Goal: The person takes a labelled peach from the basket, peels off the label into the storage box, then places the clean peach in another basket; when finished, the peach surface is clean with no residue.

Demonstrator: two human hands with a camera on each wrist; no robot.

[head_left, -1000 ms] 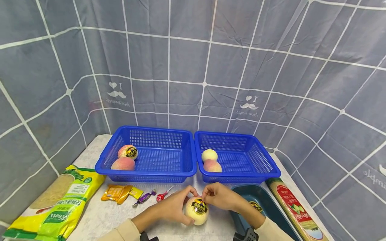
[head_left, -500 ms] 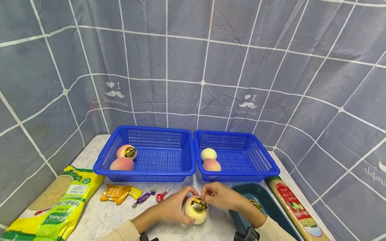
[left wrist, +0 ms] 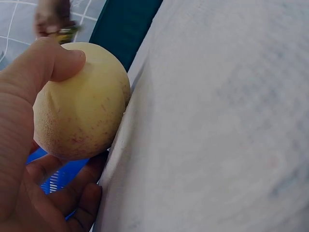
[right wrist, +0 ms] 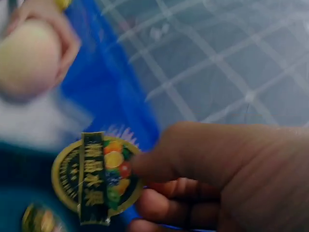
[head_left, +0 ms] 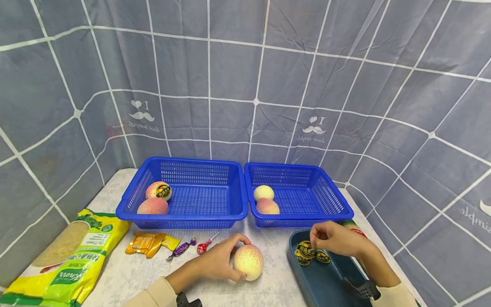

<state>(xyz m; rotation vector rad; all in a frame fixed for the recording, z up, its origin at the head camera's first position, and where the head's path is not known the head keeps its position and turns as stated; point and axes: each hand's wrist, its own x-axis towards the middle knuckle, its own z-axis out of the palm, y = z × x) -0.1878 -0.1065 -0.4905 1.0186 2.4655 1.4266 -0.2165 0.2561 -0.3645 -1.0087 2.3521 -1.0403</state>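
Observation:
My left hand [head_left: 219, 261] holds a pale yellow peach with pink speckles [head_left: 249, 263] on the white tabletop, thumb on the near side and fingers behind it. In the left wrist view the thumb presses the smooth yellow peach [left wrist: 89, 104]. No label shows on it. Over the dark teal tray [head_left: 326, 285], my right hand [head_left: 343, 239] pinches a round black-and-gold fruit sticker [right wrist: 96, 176] between thumb and fingers. Other stickers [head_left: 323, 256] of the same kind lie in the tray below.
Two blue baskets [head_left: 199, 221] stand at the back, the right basket [head_left: 307, 220] holding two peaches [head_left: 267, 206] and the left one two more. A yellow Knorr bag [head_left: 73, 260], wrapped candies [head_left: 145, 244] and a red lollipop [head_left: 202, 247] lie at left.
The sticker has come off the peach. My right hand has carried it rightward over the teal tray. My left hand stays on the peach.

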